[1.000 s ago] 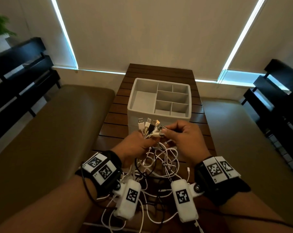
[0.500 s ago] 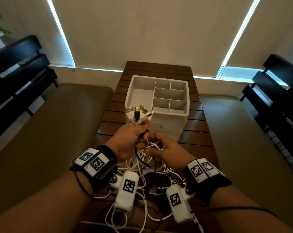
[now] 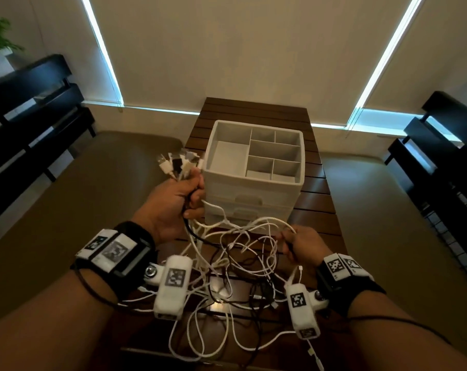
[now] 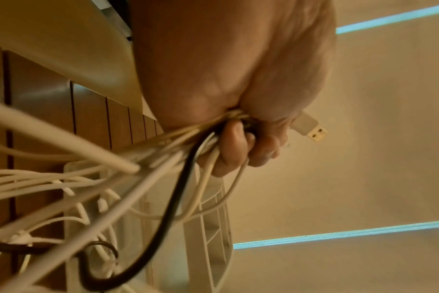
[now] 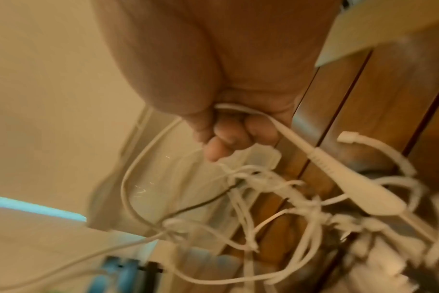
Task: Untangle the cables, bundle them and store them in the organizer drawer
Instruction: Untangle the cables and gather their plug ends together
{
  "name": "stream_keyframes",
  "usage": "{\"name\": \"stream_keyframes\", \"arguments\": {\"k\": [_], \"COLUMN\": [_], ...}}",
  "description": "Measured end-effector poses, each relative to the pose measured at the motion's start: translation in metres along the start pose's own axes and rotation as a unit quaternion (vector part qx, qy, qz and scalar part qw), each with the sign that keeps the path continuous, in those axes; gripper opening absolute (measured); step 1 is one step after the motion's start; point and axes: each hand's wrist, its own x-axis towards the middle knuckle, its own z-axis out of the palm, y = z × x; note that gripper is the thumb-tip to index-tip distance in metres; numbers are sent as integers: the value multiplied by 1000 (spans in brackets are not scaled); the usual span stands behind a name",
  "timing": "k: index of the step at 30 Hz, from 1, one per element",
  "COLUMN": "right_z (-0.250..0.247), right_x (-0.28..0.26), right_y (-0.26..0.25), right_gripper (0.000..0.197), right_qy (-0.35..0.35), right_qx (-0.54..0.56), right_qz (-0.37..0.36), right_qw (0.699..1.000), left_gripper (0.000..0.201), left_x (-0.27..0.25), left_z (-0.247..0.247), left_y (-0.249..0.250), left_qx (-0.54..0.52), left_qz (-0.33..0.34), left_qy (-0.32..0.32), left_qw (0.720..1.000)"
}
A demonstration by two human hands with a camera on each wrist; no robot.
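Note:
My left hand (image 3: 185,195) grips a bundle of several white cables and one black cable, raised just left of the white organizer (image 3: 253,167). Their USB plugs (image 3: 177,163) fan out above the fist; one plug (image 4: 311,128) shows past the fingers in the left wrist view. My right hand (image 3: 294,242) holds loops of the white cables lower down, to the right. In the right wrist view its fingers (image 5: 228,136) curl round a thin white cable (image 5: 238,108). The tangle (image 3: 235,266) hangs between both hands down onto the wooden table (image 3: 318,215).
The organizer has an open divided tray on top and closed drawers (image 3: 247,202) below. Brown cushioned benches (image 3: 74,196) flank the narrow slatted table. Dark slatted furniture (image 3: 441,167) stands at both sides, and window blinds fill the back wall.
My left hand has lifted the plug ends up and to the left. My right hand has drawn away from it, down and to the right, spreading the cables out between them.

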Motion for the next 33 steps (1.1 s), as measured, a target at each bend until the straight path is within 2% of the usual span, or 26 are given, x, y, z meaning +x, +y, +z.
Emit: {"name": "stream_keyframes", "arguments": {"k": [2,3,4,6,8,9,11,13,15,17,20,23,24,25,27,28,29,31,33], "right_z": [-4,-3,2,15,34,45,62,66,61,54,52,52,50,49,47,46,47,48,48], "right_x": [2,-2,-5,-20,-31,-32,-27,-18,-11,-6,-4,-4,-4,-2,2,3,3,0,-5], "right_y": [6,5,4,-11,-32,-40,-45,-43,-36,-31,-32,-33,-33,-33,-30,-30,-29,-29,-31], "right_gripper": [6,14,35,61,61,54,30,6,15,14,17,16,14,12,8,8,11,15,13], "right_qy": [30,46,66,92,32,-17,-104,-141,-127,-108,-105,-78,-72,-72,-78,-75,-61,-21,22], "right_qx": [-148,-209,-249,-269,-242,-231,-213,-202,-211,-213,-188,-126,-116,-124,-194,-243,-288,-320,-282], "right_qz": [-8,-24,-67,-210,-322,-344,-336,-307,-287,-285,-282,-263,-256,-257,-266,-276,-288,-317,-344], "right_qw": [988,976,964,935,915,910,911,919,926,928,935,953,957,956,941,927,911,892,896], "left_gripper": [26,24,23,22,22,22,23,24,26,28,26,32,34,34,30,28,24,12,18], "left_x": [-2,-3,-3,-2,-1,-1,-3,-6,-10,-13,-14,-18,-19,-20,-20,-19,-19,-18,-17], "left_z": [-2,-1,0,4,9,11,15,16,14,7,-1,3,6,9,14,16,18,22,24], "left_y": [6,6,5,-3,-10,-12,-13,-6,5,14,19,27,29,32,34,34,33,30,28], "left_qx": [8,21,35,51,51,52,70,102,135,192,359,473,521,584,704,736,755,758,722], "left_qz": [7,2,-4,-19,-29,-31,-32,-19,7,34,50,18,14,14,20,27,35,56,84], "left_qy": [-6,-12,-18,-36,-53,-59,-63,-41,15,57,87,86,84,85,95,103,108,107,119], "left_qw": [1000,1000,999,998,997,996,995,994,991,979,928,877,850,807,704,668,646,641,676]}}
